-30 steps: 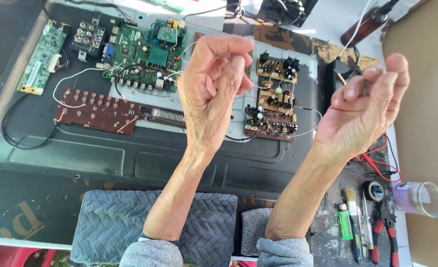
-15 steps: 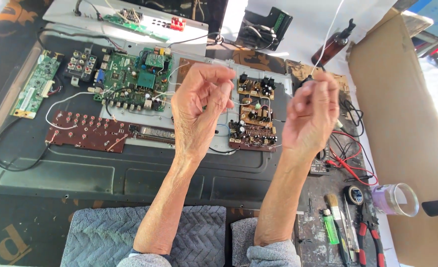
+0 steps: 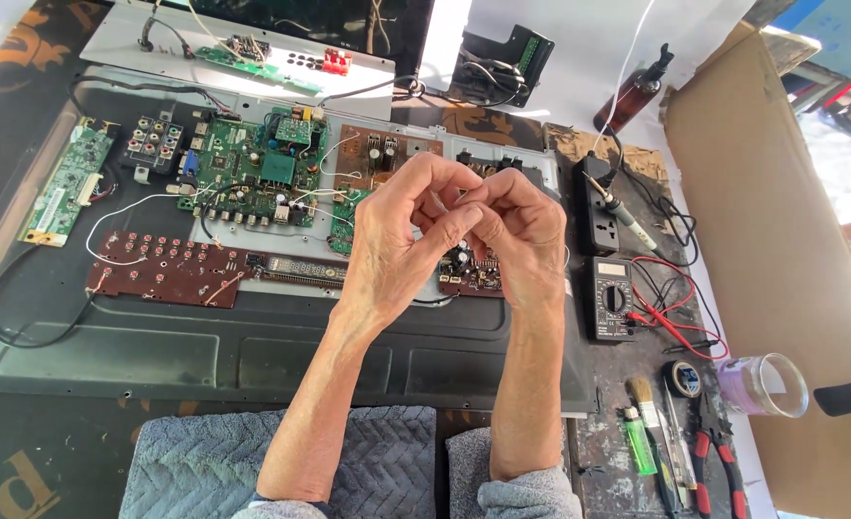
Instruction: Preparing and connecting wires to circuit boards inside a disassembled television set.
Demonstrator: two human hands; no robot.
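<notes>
My left hand (image 3: 397,240) and my right hand (image 3: 522,235) are raised together over the middle of an opened flat-screen chassis (image 3: 204,356). Their fingertips meet and pinch a thin pale strand (image 3: 464,195) that is too small to make out clearly. Under the hands lies a brown power board (image 3: 373,154), mostly hidden by them. Left of the hands sit a green main board (image 3: 252,178) and a long brown button board (image 3: 166,269), linked by white wires.
A multimeter (image 3: 610,298) with red and black leads, a power strip (image 3: 594,207) and a soldering iron (image 3: 627,216) lie to the right. A brush (image 3: 649,408), green lighter (image 3: 639,440), pliers (image 3: 714,461), tape roll (image 3: 682,378) and clear cup (image 3: 762,384) sit front right. Cardboard (image 3: 772,221) stands far right.
My two hands were held apart as loose fists; they have come together and lowered, with fingertips now touching. The view has shifted upward over the bench.
</notes>
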